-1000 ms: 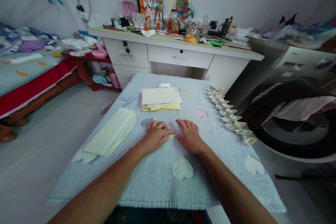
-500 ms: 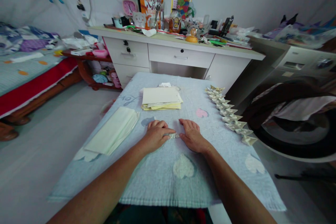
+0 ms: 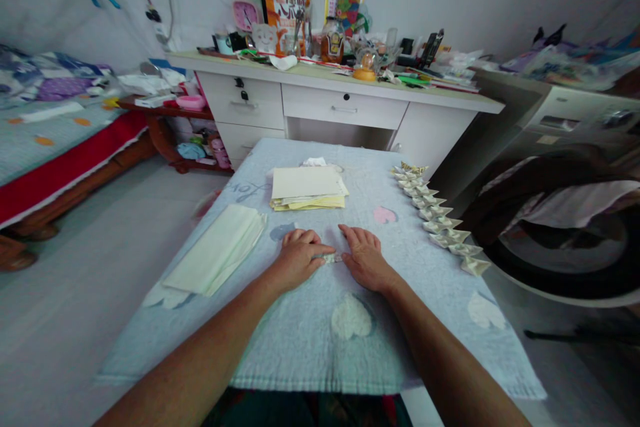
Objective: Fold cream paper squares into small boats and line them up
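A small folded strip of printed paper [image 3: 332, 258] lies flat on the cloth-covered table between my hands. My left hand [image 3: 299, 257] has its index finger stretched along the strip's left end, with the thumb below and the other fingers curled. At the right end, my right hand [image 3: 366, 255] rests with fingers extended on the cloth, its thumb touching the strip. Part of the paper is hidden under the fingers. A row of folded paper pieces [image 3: 437, 213] with pointed tips runs along the table's right side.
Beyond my hands sits a stack of cream and yellow paper sheets [image 3: 309, 185]. Pale green folded sheets [image 3: 217, 250] lie at the left. A cluttered white desk [image 3: 345, 107] stands behind the table [image 3: 290, 347], and a washing machine [image 3: 565, 120] with its door ajar at right.
Both hands stay almost in place over the paper strip. My right fingertips have shifted very slightly; otherwise the view has only tilted a little.
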Demonstrator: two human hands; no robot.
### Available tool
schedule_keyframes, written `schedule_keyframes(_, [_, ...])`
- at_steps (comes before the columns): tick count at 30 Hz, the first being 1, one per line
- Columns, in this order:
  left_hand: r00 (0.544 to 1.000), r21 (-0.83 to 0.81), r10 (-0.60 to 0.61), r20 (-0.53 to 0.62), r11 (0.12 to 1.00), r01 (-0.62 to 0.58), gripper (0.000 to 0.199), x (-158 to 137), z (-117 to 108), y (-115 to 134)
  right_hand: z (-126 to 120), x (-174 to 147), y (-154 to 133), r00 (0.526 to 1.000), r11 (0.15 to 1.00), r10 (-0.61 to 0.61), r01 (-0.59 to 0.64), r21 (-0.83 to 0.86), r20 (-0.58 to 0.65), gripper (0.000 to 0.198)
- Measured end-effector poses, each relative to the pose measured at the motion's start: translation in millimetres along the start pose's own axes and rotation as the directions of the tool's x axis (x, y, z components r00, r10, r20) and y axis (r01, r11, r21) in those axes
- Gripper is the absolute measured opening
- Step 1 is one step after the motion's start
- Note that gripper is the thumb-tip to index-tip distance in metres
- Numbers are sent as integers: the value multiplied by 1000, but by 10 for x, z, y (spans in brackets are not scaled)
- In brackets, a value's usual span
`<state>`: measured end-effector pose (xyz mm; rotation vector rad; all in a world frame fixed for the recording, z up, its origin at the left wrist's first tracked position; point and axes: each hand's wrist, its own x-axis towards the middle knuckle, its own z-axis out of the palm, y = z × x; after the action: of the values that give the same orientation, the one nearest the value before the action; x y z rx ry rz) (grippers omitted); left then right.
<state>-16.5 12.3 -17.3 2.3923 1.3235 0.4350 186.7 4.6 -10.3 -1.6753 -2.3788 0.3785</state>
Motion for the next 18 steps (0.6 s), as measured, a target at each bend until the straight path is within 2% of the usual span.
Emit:
schedule_keyframes(9, [1000,-8,-3,-10,1000,3,29,9,-6,15,98,37,-117,995,998,40,-45,-49,-93,77])
schedule_keyframes(18, [1000,-3,-16,17,1000,17,32,3,-16,19,-32,35,36,1000,997,23,-24,68,9,81])
